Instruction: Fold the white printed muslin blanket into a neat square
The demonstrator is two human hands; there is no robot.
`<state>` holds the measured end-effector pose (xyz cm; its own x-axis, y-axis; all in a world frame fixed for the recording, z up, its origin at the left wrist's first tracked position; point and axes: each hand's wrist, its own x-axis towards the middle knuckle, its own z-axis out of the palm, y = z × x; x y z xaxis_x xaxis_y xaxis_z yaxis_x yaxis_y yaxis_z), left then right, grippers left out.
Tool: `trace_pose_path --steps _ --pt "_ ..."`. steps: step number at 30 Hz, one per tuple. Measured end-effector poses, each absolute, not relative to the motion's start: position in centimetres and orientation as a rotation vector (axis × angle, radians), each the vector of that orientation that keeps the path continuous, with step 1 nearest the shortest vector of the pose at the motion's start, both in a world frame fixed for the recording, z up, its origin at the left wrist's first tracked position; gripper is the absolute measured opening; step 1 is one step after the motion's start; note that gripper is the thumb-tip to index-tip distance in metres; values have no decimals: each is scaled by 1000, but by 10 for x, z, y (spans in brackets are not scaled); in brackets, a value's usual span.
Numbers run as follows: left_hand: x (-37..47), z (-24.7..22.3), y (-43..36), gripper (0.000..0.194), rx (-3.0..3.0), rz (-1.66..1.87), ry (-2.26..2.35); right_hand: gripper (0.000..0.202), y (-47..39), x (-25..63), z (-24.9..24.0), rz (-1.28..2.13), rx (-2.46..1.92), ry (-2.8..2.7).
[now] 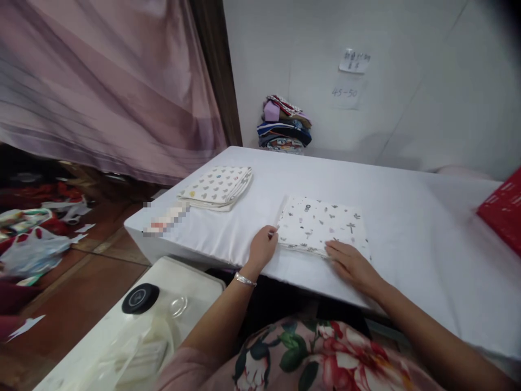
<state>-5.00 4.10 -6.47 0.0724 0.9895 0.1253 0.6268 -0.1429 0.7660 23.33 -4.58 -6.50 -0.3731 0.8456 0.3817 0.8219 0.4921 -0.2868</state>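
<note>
A folded white cloth (pixel 321 221) with small printed plants and birds lies flat on the white-covered table (pixel 391 184). My left hand (pixel 264 245) is closed at the near left corner of this cloth, thumb and finger pinched on its edge. Along that left side runs a pale translucent strip, perhaps a plastic sleeve; I cannot tell. My right hand (pixel 350 265) lies flat with stretched fingers on the front edge of the same cloth, toward its right end. Farther left on the table is a second folded cloth (pixel 217 187) with a grey leaf-like pattern.
A blurred-out item (pixel 165 218) lies by the table's left edge. A white stand (pixel 179 271) at lower left carries a round black object (pixel 140 298). Folded fabrics (pixel 285 125) are stacked by the wall. A red object (pixel 502 212) is at far right; a pink curtain (pixel 122 81) hangs left.
</note>
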Motion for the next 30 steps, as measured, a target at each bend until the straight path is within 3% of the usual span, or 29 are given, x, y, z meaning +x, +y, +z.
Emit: trace_pose_path --steps 10,15,19,30 --pt "-33 -45 40 29 2324 976 1485 31 -88 266 -56 -11 -1596 -2029" --pt "-19 -40 38 25 2531 799 1243 32 -84 260 -60 -8 -1560 -2014" --pt "-24 -51 44 18 2526 690 1175 32 -85 257 -66 31 -1601 -2050" --pt "-27 -42 58 17 2268 914 1258 24 -73 276 -64 158 -1594 -1831"
